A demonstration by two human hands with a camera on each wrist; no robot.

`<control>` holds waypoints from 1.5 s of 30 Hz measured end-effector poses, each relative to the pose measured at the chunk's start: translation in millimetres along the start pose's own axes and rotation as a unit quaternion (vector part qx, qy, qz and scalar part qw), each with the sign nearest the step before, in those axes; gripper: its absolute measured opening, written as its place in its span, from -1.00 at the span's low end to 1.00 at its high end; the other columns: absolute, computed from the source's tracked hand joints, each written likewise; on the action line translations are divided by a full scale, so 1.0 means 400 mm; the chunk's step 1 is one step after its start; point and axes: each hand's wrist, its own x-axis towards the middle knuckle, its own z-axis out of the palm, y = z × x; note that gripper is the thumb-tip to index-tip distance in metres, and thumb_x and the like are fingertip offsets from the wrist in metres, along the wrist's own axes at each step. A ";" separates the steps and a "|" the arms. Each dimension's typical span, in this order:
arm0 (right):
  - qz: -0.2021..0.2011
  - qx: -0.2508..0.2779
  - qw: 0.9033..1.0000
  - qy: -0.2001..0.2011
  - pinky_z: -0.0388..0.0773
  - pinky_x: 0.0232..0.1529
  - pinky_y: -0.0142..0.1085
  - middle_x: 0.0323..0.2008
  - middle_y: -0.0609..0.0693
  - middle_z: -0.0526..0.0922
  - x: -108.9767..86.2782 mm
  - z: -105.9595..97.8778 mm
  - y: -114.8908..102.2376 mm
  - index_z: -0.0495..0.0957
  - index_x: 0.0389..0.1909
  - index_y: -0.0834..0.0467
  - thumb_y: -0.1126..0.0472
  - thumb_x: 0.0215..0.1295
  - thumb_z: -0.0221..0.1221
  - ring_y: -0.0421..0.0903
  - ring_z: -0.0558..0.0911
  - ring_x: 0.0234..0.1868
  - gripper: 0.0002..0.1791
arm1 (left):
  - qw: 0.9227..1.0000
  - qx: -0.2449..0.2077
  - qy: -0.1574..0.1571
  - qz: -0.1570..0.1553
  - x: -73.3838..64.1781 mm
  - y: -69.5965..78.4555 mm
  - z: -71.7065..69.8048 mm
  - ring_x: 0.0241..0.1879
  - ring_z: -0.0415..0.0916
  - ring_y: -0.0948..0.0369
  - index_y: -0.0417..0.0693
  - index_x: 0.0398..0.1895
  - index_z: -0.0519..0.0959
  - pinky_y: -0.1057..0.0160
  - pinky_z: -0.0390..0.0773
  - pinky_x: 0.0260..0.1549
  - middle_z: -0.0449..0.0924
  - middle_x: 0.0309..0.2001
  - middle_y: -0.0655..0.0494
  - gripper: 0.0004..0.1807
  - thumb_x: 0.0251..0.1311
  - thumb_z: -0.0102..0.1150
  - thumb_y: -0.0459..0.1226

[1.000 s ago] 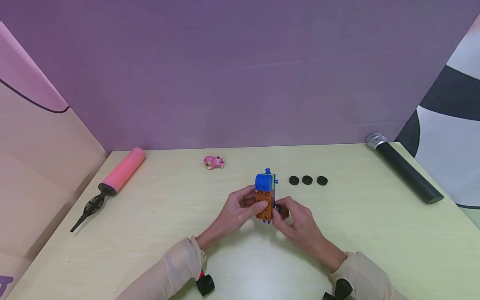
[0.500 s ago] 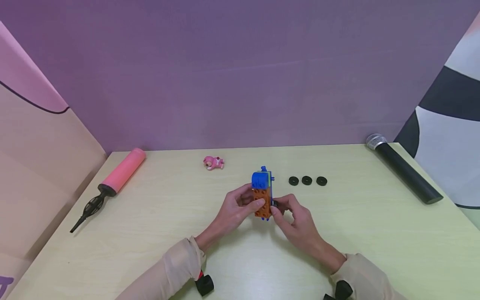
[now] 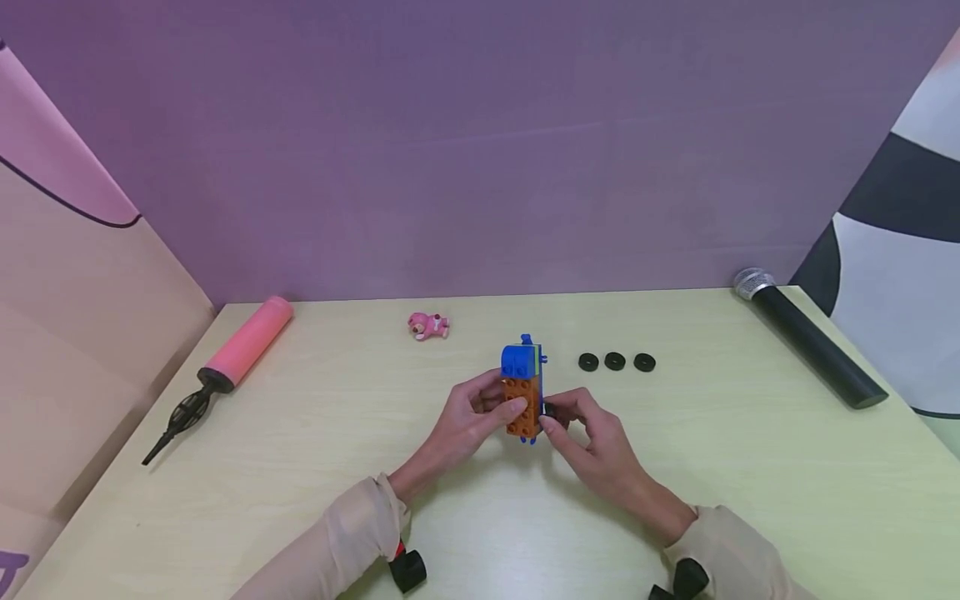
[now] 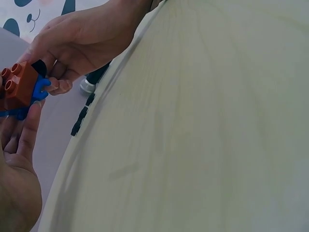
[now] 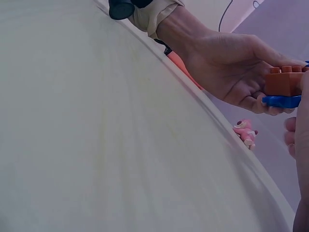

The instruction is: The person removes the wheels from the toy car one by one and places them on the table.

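Note:
My left hand [image 3: 468,421] grips a toy vehicle of building blocks, thumb across its studded orange brick [image 3: 522,388]. A rounded blue block [image 3: 517,362] sits at the vehicle's far end, and a blue base [image 4: 39,90] runs along its underside. The vehicle is held above the table, studs facing the head camera. My right hand [image 3: 597,437] pinches a small black wheel [image 3: 551,409] between thumb and fingers, right at the vehicle's right side. The fingers partly hide this wheel; its dark edge [image 4: 39,66] shows beside the orange brick in the left wrist view.
Three black wheels, the middle one [image 3: 615,361] among them, lie in a row beyond my right hand. A pink bear figure [image 3: 429,326] lies near the back edge. A pink hand pump [image 3: 249,337] lies at left, a microphone [image 3: 813,342] at right on the pale table [image 3: 300,433].
The vehicle has shifted slightly left in both hands. My right fingers have drawn in closer to its side, and less of the black wheel shows now.

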 end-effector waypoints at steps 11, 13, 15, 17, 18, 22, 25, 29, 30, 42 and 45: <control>-0.006 -0.012 1.000 0.022 0.49 -0.32 -0.34 -0.34 -0.10 0.61 0.000 -0.001 0.004 0.51 -0.02 0.29 0.43 0.31 0.29 -0.18 0.52 -0.35 -0.73 | 1.000 0.007 0.022 -0.007 -0.002 -0.001 -0.001 0.02 0.69 0.01 -0.28 0.42 0.42 0.13 0.62 0.09 0.67 0.12 -0.21 -0.36 0.45 0.25 -0.06; -0.006 -0.017 1.000 0.024 0.48 -0.35 -0.31 -0.36 -0.12 0.59 0.000 -0.002 0.006 0.52 -0.02 0.28 0.43 0.29 0.30 -0.17 0.51 -0.37 -0.73 | 1.000 0.006 0.028 -0.007 -0.001 0.000 0.000 -0.01 0.69 0.04 -0.27 0.40 0.44 0.13 0.62 0.08 0.69 0.09 -0.20 -0.39 0.44 0.26 -0.10; -0.003 -0.024 0.999 0.024 0.48 -0.38 -0.27 -0.37 -0.14 0.56 0.000 -0.004 0.007 0.52 -0.02 0.27 0.42 0.27 0.32 -0.16 0.50 -0.37 -0.71 | 0.999 0.003 0.035 -0.006 0.000 0.000 0.001 -0.04 0.69 0.07 -0.27 0.37 0.46 0.14 0.62 0.07 0.70 0.06 -0.19 -0.43 0.43 0.27 -0.14; 0.001 -0.030 0.999 0.024 0.49 -0.39 -0.23 -0.38 -0.16 0.55 -0.001 -0.006 0.008 0.52 -0.01 0.26 0.42 0.24 0.34 -0.15 0.50 -0.38 -0.68 | 0.999 0.003 0.042 -0.005 0.000 0.000 0.002 -0.07 0.68 0.11 -0.27 0.34 0.47 0.15 0.63 0.05 0.71 0.02 -0.18 -0.45 0.42 0.28 -0.16; 0.003 -0.032 0.999 0.024 0.49 -0.40 -0.22 -0.38 -0.17 0.55 -0.001 -0.008 0.007 0.52 -0.01 0.25 0.42 0.23 0.35 -0.16 0.50 -0.38 -0.67 | 0.999 0.002 0.045 -0.004 0.001 0.000 0.002 -0.08 0.68 0.12 -0.28 0.33 0.47 0.15 0.63 0.04 0.71 0.00 -0.18 -0.47 0.42 0.28 -0.17; 0.000 -0.036 0.999 0.025 0.51 -0.38 -0.26 -0.39 -0.17 0.56 -0.001 -0.014 0.007 0.53 -0.01 0.24 0.42 0.19 0.39 -0.17 0.51 -0.38 -0.63 | 0.998 -0.001 0.055 -0.002 0.000 -0.002 0.003 -0.14 0.66 0.16 -0.26 0.31 0.48 0.18 0.64 0.00 0.71 -0.07 -0.14 -0.49 0.41 0.29 -0.18; -0.014 -0.037 0.999 0.030 0.49 -0.37 -0.32 -0.41 -0.17 0.56 0.000 -0.019 0.008 0.54 0.00 0.24 0.32 0.26 0.40 -0.16 0.51 -0.40 -0.66 | 0.998 -0.004 0.059 -0.001 -0.001 -0.002 0.003 -0.17 0.65 0.17 -0.26 0.30 0.49 0.19 0.64 -0.03 0.71 -0.11 -0.12 -0.50 0.39 0.30 -0.22; -0.034 -0.046 0.998 0.035 0.47 -0.38 -0.33 -0.42 -0.16 0.54 0.002 -0.026 0.011 0.55 -0.01 0.25 0.05 0.43 0.33 -0.15 0.50 -0.40 -0.64 | 0.998 -0.005 0.065 0.001 -0.001 -0.002 0.003 -0.18 0.64 0.17 -0.27 0.29 0.50 0.20 0.64 -0.04 0.71 -0.13 -0.10 -0.52 0.38 0.30 -0.27; -0.038 -0.050 0.997 0.035 0.46 -0.38 -0.34 -0.42 -0.16 0.53 0.002 -0.028 0.012 0.55 -0.01 0.25 0.00 0.45 0.31 -0.15 0.50 -0.40 -0.61 | 0.998 -0.005 0.066 0.001 -0.001 -0.003 0.003 -0.18 0.64 0.17 -0.28 0.28 0.50 0.21 0.64 -0.04 0.71 -0.13 -0.09 -0.53 0.38 0.29 -0.27; -0.056 -0.139 0.987 0.052 0.47 -0.35 -0.53 -0.40 -0.07 0.52 0.008 -0.052 0.026 0.58 -0.12 0.33 -0.28 0.46 0.14 -0.19 0.53 -0.42 -0.35 | 0.998 0.000 0.066 0.008 -0.002 0.002 0.001 -0.17 0.64 0.17 -0.31 0.29 0.48 0.21 0.64 -0.03 0.70 -0.12 -0.11 -0.51 0.37 0.28 -0.29; -0.068 -0.156 0.984 0.055 0.48 -0.35 -0.52 -0.40 -0.05 0.51 0.009 -0.061 0.030 0.58 -0.13 0.33 -0.25 0.47 0.15 -0.18 0.53 -0.43 -0.38 | 0.998 0.000 0.068 0.009 -0.002 0.000 0.000 -0.18 0.64 0.18 -0.32 0.28 0.49 0.21 0.64 -0.04 0.70 -0.12 -0.11 -0.51 0.37 0.29 -0.28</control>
